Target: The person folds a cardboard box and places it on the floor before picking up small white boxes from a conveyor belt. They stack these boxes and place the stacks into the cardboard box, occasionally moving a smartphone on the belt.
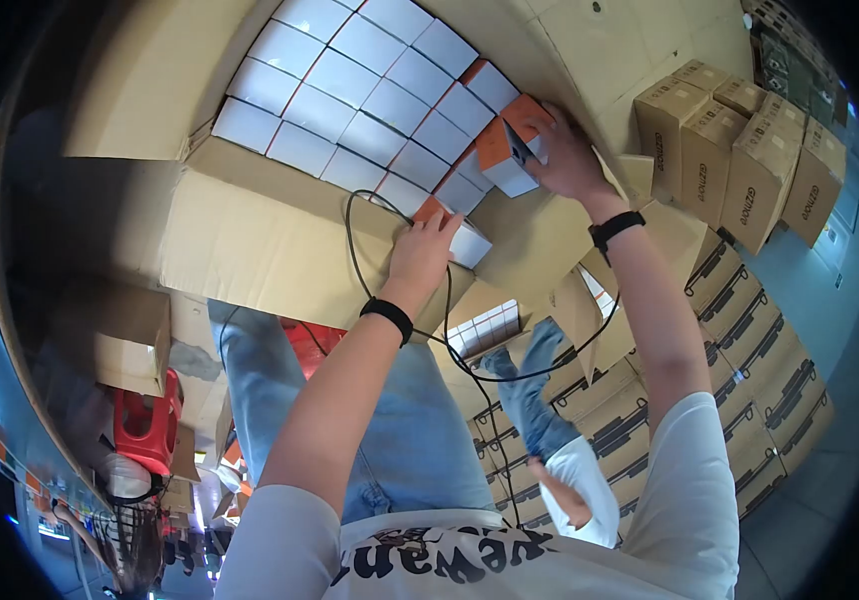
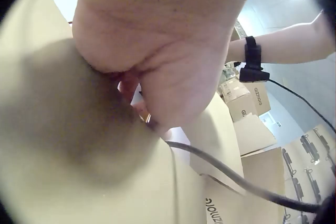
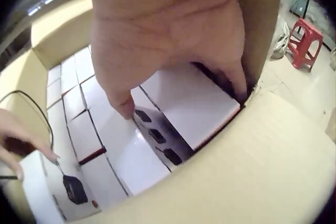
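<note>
A large open carton [image 1: 280,230] holds rows of small white boxes [image 1: 340,90] with orange sides. Near the carton's front corner, my left hand [image 1: 420,262] grips a small white-and-orange box [image 1: 470,245]. The right wrist view shows a dark printed picture on that box [image 3: 73,184], with the left hand [image 3: 21,137] over its end. My right hand [image 1: 568,158] holds another white-and-orange box [image 1: 510,180] at the carton's right side, tilted above the row. Seen from the right wrist, thumb and fingers straddle a white box [image 3: 191,103]. In the left wrist view the left hand [image 2: 157,61] mostly hides its fingertips.
A black cable [image 1: 355,240] loops over the carton's edge and between my arms. Closed brown cartons [image 1: 730,150] stand at the right, with more stacked cartons [image 1: 750,350] nearer. Another person's leg [image 1: 535,390] is below. A red stool [image 1: 148,425] stands at the left.
</note>
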The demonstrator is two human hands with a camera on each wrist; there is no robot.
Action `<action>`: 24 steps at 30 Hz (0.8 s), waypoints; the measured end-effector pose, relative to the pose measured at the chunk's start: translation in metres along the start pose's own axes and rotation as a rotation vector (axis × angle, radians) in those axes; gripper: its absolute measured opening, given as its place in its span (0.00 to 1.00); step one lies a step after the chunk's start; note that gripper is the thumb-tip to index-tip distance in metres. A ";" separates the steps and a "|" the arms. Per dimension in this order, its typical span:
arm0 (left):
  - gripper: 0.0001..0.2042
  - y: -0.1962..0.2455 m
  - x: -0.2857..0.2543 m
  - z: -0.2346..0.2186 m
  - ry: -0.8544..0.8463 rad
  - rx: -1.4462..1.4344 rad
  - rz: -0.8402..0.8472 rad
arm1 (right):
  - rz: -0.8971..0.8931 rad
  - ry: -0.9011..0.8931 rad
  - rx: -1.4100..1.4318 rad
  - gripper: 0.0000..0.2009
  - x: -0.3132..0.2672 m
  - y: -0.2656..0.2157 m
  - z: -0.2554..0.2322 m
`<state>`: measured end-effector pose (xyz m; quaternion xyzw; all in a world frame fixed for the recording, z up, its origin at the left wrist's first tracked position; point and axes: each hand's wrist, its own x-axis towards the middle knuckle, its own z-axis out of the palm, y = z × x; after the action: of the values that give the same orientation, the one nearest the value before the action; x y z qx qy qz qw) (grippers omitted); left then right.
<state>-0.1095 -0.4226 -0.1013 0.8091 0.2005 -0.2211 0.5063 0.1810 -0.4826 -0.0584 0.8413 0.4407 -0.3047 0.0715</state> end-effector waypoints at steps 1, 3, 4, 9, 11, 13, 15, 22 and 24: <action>0.32 0.000 -0.001 0.001 0.006 0.029 0.000 | 0.000 -0.022 0.033 0.31 0.000 0.003 0.004; 0.32 0.000 0.002 0.000 -0.024 0.016 -0.013 | -0.002 -0.065 0.099 0.30 0.005 0.004 0.004; 0.33 0.000 0.002 0.000 -0.040 0.011 -0.020 | 0.015 -0.130 0.086 0.30 0.009 0.004 -0.002; 0.32 0.002 0.004 -0.008 -0.081 -0.058 -0.037 | 0.034 -0.259 0.051 0.34 0.012 0.018 -0.020; 0.33 0.005 0.007 -0.009 -0.025 -0.068 -0.046 | 0.037 -0.164 0.037 0.36 0.007 0.017 -0.008; 0.36 0.009 0.014 -0.003 0.125 -0.075 -0.027 | 0.063 -0.157 0.047 0.38 0.012 0.006 -0.007; 0.38 0.022 0.038 -0.002 0.191 -0.291 -0.075 | 0.117 -0.254 0.083 0.41 0.017 -0.001 -0.005; 0.40 0.052 0.127 -0.023 0.014 -0.918 -0.443 | 0.217 -0.047 -0.247 0.51 -0.027 -0.033 0.043; 0.37 0.055 0.113 -0.022 0.040 -1.097 -0.431 | 0.246 0.028 -0.400 0.54 -0.024 -0.030 0.057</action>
<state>0.0171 -0.4138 -0.1160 0.3741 0.4549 -0.1677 0.7906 0.1219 -0.5038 -0.0860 0.8619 0.3875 -0.1886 0.2672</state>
